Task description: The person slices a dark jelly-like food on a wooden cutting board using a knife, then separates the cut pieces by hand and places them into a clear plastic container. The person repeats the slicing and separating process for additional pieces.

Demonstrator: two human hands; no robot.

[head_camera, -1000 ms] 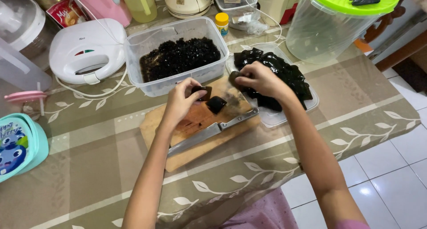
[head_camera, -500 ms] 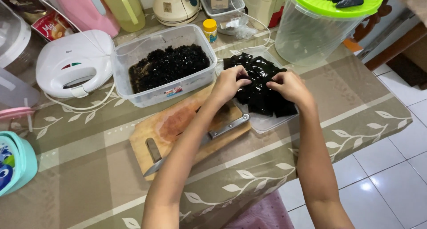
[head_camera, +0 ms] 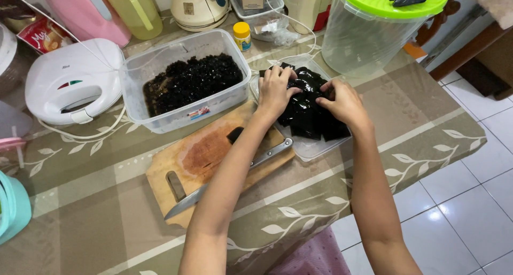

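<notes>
My left hand [head_camera: 276, 88] and my right hand [head_camera: 342, 100] both rest on a pile of glossy black jelly slabs [head_camera: 308, 114] lying in a shallow clear tray [head_camera: 312, 149]. Fingers of each hand curl onto the slabs. To the left lies a wooden cutting board [head_camera: 200, 160] with a wet stain and one small black piece [head_camera: 235, 134]. A long knife [head_camera: 214, 185] lies across the board, untouched. Behind the board, a clear rectangular tub [head_camera: 160, 66] holds chopped black jelly cubes [head_camera: 189, 82].
A large clear container with a green lid [head_camera: 374, 29] stands at the back right. A white sandwich maker [head_camera: 72, 80] sits at the left, with a pink jug, a yellow jug and a small yellow-capped bottle [head_camera: 242, 35] behind. The table edge drops to tiled floor on the right.
My left hand left the cutting board and moved right onto the black jelly pile beside my right hand. The view shifted slightly; the knife stays on the board.
</notes>
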